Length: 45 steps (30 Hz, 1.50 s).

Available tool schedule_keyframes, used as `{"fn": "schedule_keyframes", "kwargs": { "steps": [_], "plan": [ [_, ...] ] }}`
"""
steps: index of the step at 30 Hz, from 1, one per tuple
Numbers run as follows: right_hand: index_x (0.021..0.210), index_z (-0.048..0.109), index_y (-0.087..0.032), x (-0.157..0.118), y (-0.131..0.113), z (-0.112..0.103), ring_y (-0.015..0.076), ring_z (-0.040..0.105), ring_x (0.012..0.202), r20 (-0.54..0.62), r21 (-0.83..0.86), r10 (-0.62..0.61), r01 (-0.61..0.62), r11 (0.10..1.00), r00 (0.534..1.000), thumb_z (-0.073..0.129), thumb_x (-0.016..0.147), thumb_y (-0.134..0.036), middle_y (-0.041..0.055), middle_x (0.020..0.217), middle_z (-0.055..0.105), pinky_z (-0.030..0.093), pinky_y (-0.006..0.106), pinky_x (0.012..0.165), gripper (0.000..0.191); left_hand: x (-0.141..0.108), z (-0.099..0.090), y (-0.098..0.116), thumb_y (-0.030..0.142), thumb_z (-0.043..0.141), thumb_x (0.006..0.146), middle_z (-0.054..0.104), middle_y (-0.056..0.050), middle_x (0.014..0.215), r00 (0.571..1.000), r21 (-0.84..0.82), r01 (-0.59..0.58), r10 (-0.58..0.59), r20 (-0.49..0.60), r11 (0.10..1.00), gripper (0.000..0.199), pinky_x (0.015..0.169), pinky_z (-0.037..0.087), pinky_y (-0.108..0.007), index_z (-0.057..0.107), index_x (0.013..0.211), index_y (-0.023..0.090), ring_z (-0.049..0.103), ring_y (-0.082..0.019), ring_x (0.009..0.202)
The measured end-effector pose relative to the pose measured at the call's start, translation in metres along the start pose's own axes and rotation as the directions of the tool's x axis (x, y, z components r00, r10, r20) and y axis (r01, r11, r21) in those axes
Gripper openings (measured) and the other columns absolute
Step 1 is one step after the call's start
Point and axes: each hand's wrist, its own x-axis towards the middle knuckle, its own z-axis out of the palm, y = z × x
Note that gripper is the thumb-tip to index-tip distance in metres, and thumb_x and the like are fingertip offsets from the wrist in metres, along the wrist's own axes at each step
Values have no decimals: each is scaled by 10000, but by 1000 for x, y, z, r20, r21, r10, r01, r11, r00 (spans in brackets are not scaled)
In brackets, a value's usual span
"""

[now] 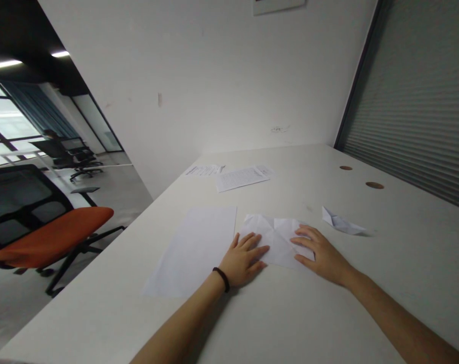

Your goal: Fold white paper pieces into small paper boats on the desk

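A creased sheet of white paper [277, 240] lies on the white table [290, 323], with fold lines running across it. My left hand [244, 258] rests on its left side, fingers spread and a dark band round the wrist. On the right side of the same sheet lies my right hand [320, 255], its fingers apart as well. Neither hand grips anything. Beside my left hand is a flat, plain sheet of paper [195, 247]. To the right, beyond my right hand, sits a small folded paper shape [343, 223].
Printed sheets [242, 178] lie toward the back of the table. Two round holes, one of them a nearer cable hole [374, 185], are at the right. A wall [233, 86] stands behind. An orange-seated chair [58, 235] is left of the table.
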Motion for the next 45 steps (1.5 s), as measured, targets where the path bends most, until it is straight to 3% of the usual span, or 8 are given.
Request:
{"fn": "schedule_keyframes", "kwargs": {
  "steps": [5, 13, 25, 31, 34, 40, 43, 45],
  "plan": [
    [1288, 392, -297, -3, 7, 6, 252, 282, 1264, 184, -35, -34, 41, 999, 982, 404, 811, -528, 45, 1389, 336, 219, 477, 1024, 530, -4, -8, -9, 453, 479, 817, 379, -52, 1345, 999, -20, 22, -21, 33, 1000, 398, 1020, 108, -552, 478, 1188, 306, 320, -250, 1238],
    [1298, 381, -296, 0, -11, 2, 306, 365, 1179, 190, -114, 38, -17, 993, 981, 452, 736, -613, 64, 1364, 377, 295, 486, 947, 649, -2, -6, 4, 477, 561, 747, 367, -81, 1350, 1000, -6, 3, -4, -27, 1000, 573, 1046, 149, -485, 417, 1249, 239, 275, -256, 1261],
    [1314, 322, -354, -10, -14, -6, 356, 215, 1264, 321, 10, 59, -66, 998, 945, 672, 492, -596, 68, 1421, 259, 118, 574, 989, 926, 8, 0, 0, 480, 510, 804, 538, -47, 1182, 993, 68, -66, 72, -88, 995, 404, 931, 344, -376, 519, 1133, 246, 475, -219, 1074],
    [1299, 368, -306, -7, -18, -7, 298, 281, 1260, 293, 108, -49, 18, 994, 955, 647, 564, -572, 92, 1382, 338, 39, 551, 1027, 830, 16, -2, 2, 424, 314, 909, 641, -50, 746, 984, 198, -99, 125, -124, 975, 400, 697, 421, -298, 620, 818, 183, 594, -173, 728],
    [1225, 477, -287, -3, -15, -8, 248, 394, 1201, 238, 197, -76, 28, 980, 968, 554, 733, -426, 59, 1285, 479, 78, 530, 1040, 517, 16, -8, 6, 406, 293, 919, 630, -44, 683, 976, 193, -94, 129, -174, 977, 422, 629, 420, -269, 611, 758, 181, 591, -150, 642],
    [1001, 651, -214, -1, -11, -15, 239, 573, 994, 89, 520, 114, -144, 842, 990, 499, 761, -294, 62, 1045, 653, 402, 414, 911, 295, 0, -32, -10, 549, 575, 720, 650, -44, 903, 911, -201, -33, -53, -409, 979, 446, 802, 430, -319, 558, 1015, 215, 593, -195, 851],
    [848, 683, -179, 0, -12, -13, 258, 600, 925, 63, 682, 363, -306, 665, 930, 548, 732, -420, 64, 909, 695, 442, 415, 861, 301, -1, -34, -21, 495, 621, 702, 620, -69, 972, 761, -602, -62, -352, -544, 796, 535, 857, 418, -349, 479, 1117, 189, 565, -208, 939],
    [831, 670, -164, 2, -15, -10, 263, 616, 877, 122, 813, 480, -365, 454, 869, 578, 695, -480, 68, 871, 700, 480, 416, 796, 356, 3, -30, -20, 471, 645, 682, 581, -87, 1060, 733, -771, -122, -466, -495, 625, 586, 866, 422, -338, 443, 1146, 175, 536, -214, 1001]
  ]
}}
